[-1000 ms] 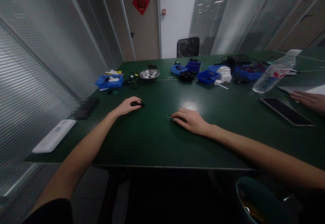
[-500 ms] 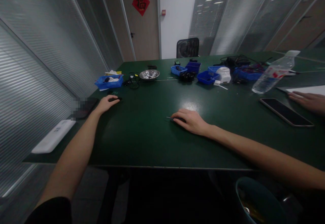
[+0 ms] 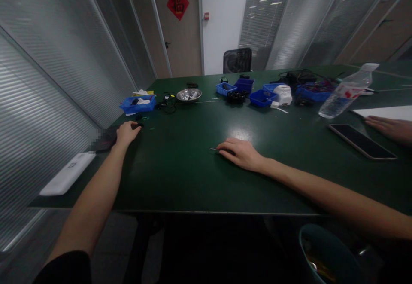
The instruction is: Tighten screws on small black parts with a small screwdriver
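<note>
My left hand (image 3: 127, 132) is at the left side of the table, fingers closed around a small dark object (image 3: 139, 125) too small to name. Small green bits (image 3: 152, 128) lie just to its right. Near the middle of the table rests my right hand (image 3: 240, 153), curled around a slim tool with a thin metal tip (image 3: 213, 149) pointing left. Its handle is mostly hidden under my fingers. Beyond my left hand stands a blue bin (image 3: 138, 107) of mixed items.
A steel bowl (image 3: 189, 98), blue trays (image 3: 261, 99) and cables (image 3: 299, 77) stand at the back. On the right are a leaning water bottle (image 3: 346, 95), a phone (image 3: 362, 141) and another person's hand (image 3: 388, 127). A white case (image 3: 69, 174) lies at the left edge.
My left hand has shifted left with the small dark object, uncovering green bits on the table. My right hand stays in place.
</note>
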{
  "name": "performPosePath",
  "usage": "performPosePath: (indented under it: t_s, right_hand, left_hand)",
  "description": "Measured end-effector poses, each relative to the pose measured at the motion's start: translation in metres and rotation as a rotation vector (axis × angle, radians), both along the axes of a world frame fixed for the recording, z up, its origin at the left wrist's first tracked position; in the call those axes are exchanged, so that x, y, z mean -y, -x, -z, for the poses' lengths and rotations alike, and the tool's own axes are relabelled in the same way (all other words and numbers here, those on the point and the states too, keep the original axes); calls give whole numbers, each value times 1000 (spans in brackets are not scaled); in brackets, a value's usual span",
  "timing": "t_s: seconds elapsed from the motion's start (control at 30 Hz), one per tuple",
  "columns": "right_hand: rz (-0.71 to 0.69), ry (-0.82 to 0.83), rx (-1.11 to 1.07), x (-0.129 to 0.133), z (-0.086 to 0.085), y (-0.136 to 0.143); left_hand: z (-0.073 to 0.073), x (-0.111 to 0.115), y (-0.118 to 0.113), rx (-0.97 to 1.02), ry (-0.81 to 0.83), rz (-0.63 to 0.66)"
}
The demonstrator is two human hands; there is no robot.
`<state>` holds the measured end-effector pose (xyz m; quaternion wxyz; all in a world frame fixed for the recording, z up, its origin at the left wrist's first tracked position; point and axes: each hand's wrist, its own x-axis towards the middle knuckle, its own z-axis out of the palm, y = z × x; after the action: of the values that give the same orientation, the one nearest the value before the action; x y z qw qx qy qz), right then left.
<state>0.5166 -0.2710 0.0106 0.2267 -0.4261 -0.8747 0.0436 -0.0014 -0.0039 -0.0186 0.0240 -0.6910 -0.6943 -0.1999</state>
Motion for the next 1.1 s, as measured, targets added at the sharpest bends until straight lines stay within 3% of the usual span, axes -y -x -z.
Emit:
performPosePath:
  t_s: [0.13,0.27,0.37,0.53,0.67,0.9,1.1]
  right_hand:
    - [6,6,-4,1,-1,1]
    - [0,5,-7,0,-1,1]
    - [2,6,-18,0,-1,2]
    - [0,7,-10,1,-1,2]
    - [-4,6,-5,0,0,1]
    - [-5,-4,-5,0,2,1]
    - [-10,4,-20,1,-1,1]
  left_hand:
    - [-11,10,-15,-56,-138,129]
    - [-19,13,-31,-89,-14,395]
    - [-20,12,-38,-94,22,444]
    - [-16,12,-40,-120,19,426]
    - [-14,16,-40,-178,-73,399]
    - [-20,22,-35,114,-266,184]
    - [-17,14,-26,372,-320,110]
